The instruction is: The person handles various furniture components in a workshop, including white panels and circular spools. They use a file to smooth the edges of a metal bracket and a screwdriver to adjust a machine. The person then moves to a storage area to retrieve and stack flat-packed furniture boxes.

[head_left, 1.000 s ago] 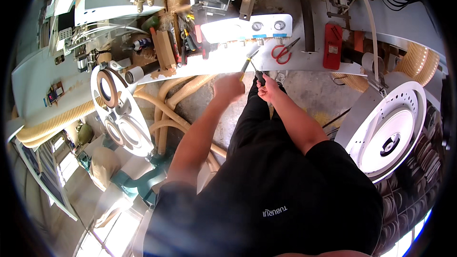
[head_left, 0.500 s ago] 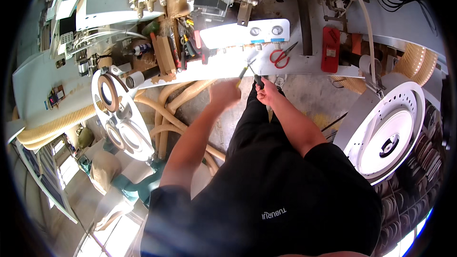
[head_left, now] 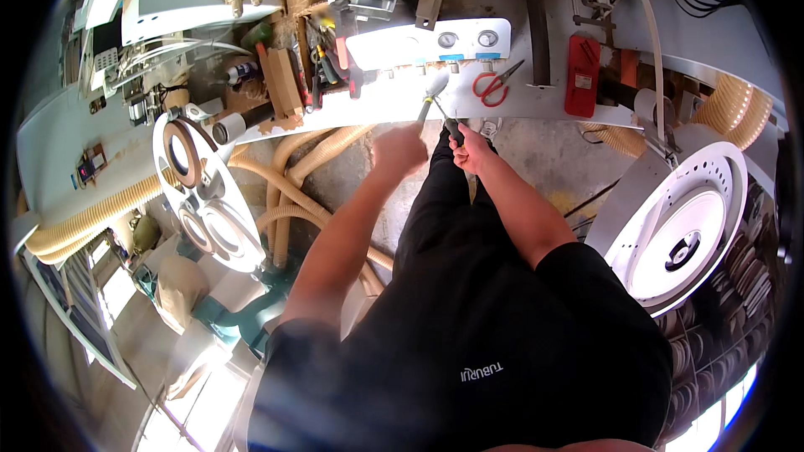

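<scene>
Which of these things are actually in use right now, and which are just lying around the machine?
In use:
left hand, closed on a thin tool
right hand, gripping a dark-handled tool
pale rounded part at the tool tips

Lying about:
red-handled scissors
red block
beige hoses
white reel

Probably a workshop: dust hoses [head_left: 92, 213], machine, scissors [head_left: 494, 88].

scissors [head_left: 492, 86] just beyond hands

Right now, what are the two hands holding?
The right hand holds a dark-handled tool by its handle. The left hand grips a thin yellowish tool at its lower end.
</scene>
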{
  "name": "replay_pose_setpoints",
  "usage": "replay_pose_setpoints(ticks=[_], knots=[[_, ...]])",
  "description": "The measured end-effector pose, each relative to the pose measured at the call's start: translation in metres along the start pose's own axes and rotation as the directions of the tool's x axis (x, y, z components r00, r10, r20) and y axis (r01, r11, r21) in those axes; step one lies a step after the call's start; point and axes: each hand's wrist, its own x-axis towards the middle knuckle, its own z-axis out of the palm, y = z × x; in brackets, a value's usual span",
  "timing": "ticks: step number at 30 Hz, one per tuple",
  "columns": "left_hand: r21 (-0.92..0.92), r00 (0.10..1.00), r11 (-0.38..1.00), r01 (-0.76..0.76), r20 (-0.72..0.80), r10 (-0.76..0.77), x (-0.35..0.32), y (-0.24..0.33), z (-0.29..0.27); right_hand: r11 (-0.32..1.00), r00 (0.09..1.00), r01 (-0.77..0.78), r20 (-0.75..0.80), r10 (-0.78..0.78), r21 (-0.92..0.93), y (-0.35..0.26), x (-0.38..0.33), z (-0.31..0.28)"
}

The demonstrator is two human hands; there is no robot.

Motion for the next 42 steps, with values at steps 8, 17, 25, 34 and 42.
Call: replay_pose_setpoints(ticks=[8,17,25,34,42], knots=[[-0.058,0.997,0.997,0.041,-0.067,-0.045,-0.009,-0.001,0.017,0.799,0.947,0.217,-0.078,-0.312,-0.561,0.023,-0.074,-0.005],[0.060,0.994,0.998,-0.007,-0.108,0.013,-0.042,-0.033,0.016,0.630,0.827,0.313,-0.122,-0.549,-0.711,0.016,-0.113,-0.063],[0.132,0.998,0.989,0.060,-0.003,-0.061,-0.038,-0.057,0.047,0.639,0.833,0.327,-0.106,-0.543,-0.696,0.000,-0.122,-0.065],[0.023,0.949,0.963,0.270,-0.174,-0.262,-0.211,-0.150,0.122,-0.023,0.731,0.265,0.217,-0.647,-0.964,-0.017,-0.110,-0.064],[-0.038,0.855,0.995,-0.094,-0.514,0.061,-0.261,-0.125,0.133,-0.136,0.767,0.465,0.475,-0.432,-0.875,-0.036,-0.133,0.042]])
